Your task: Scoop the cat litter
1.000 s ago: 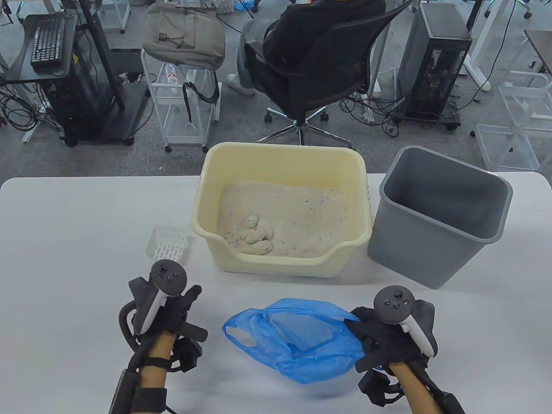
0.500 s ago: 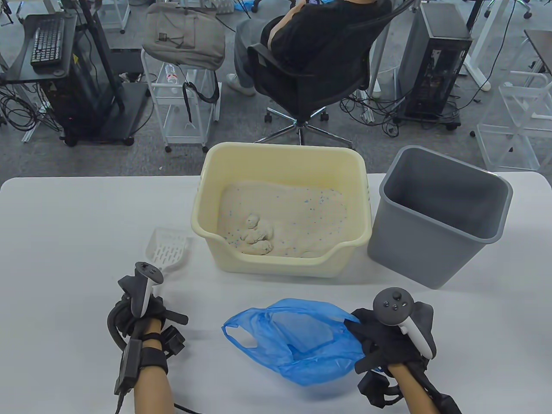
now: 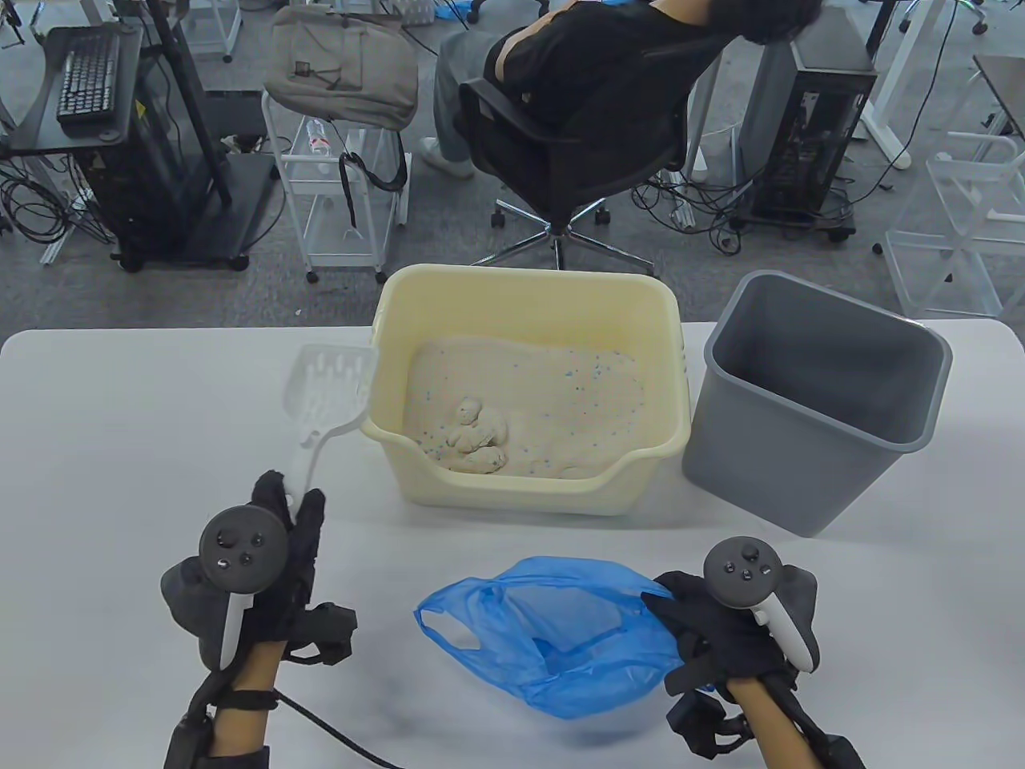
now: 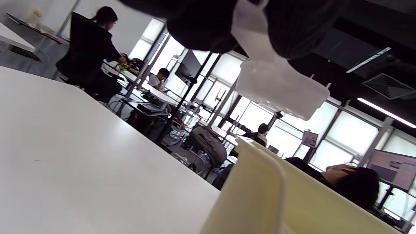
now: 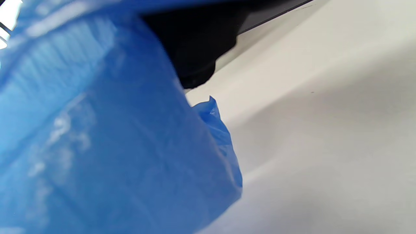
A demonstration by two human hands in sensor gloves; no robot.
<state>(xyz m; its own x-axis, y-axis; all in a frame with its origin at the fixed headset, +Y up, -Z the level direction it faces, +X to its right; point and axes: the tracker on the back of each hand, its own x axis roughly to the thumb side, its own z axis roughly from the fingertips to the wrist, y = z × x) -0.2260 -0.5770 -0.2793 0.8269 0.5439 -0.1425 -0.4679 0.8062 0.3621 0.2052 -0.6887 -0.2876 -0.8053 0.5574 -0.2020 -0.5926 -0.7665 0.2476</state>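
A cream litter box (image 3: 524, 473) stands mid-table, filled with pale litter (image 3: 552, 384) and a clump (image 3: 478, 439) near its front. My left hand (image 3: 280, 521) grips the handle of a clear slotted scoop (image 3: 328, 384), raised off the table left of the box; the scoop also shows in the left wrist view (image 4: 279, 87) above the box's corner (image 4: 260, 182). My right hand (image 3: 705, 617) holds the edge of an open blue plastic bag (image 3: 544, 633) lying on the table in front of the box. The bag fills the right wrist view (image 5: 97, 136).
A grey waste bin (image 3: 809, 448) stands right of the litter box. The white table (image 3: 144, 416) ends just behind both. Beyond it are an office chair with a seated person (image 3: 576, 120), carts and computer towers.
My left hand has taken the scoop by its handle and lifted it forward, beside the box's left wall. My right hand and the bag have barely moved.
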